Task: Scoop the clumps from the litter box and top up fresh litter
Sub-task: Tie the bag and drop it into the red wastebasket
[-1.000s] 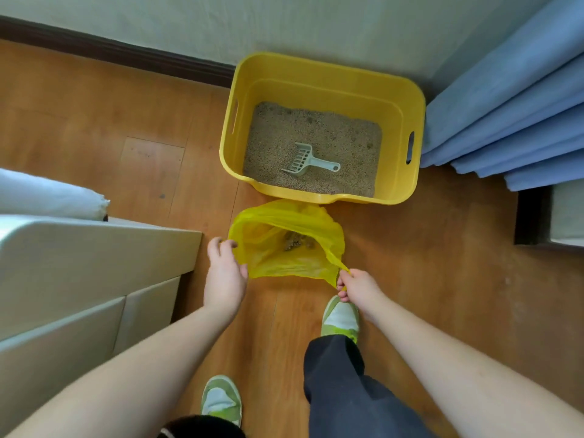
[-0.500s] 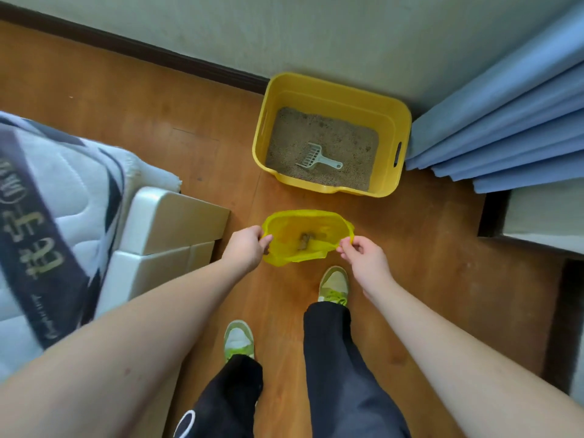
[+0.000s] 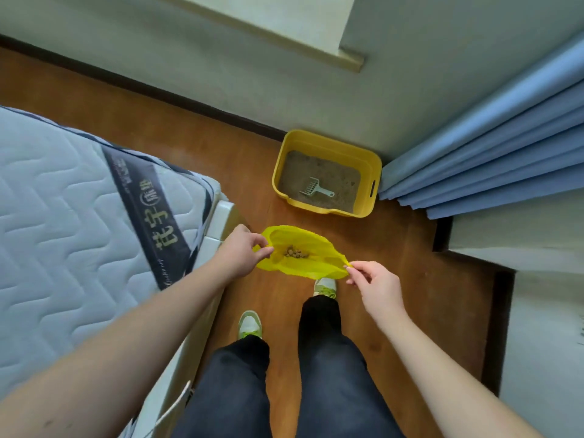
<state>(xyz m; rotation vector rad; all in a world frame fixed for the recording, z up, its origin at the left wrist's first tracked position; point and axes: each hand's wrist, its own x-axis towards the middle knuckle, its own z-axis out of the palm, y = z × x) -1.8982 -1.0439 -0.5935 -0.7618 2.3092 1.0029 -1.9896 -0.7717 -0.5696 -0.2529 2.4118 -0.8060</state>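
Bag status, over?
Left hand and right hand pinching bag rim, open. Clumps inside. Scoop lying in box. Nothing in the way.

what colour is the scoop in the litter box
Pale grey-green scoop, seen in the head view.

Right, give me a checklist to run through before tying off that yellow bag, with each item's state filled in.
1. Left hand pinches one edge of the thin yellow plastic bag: ok.
2. Right hand pinches the opposite edge: ok.
3. Brown litter clumps sit inside the bag, none seen on the wooden floor: ok.
4. Bag free of holes underneath: cannot tell, its underside is hidden.
5. Pale plastic slotted scoop lies in the yellow plastic litter box, out of the way: ok.
6. Fresh litter supply at hand: cannot tell, none in view.
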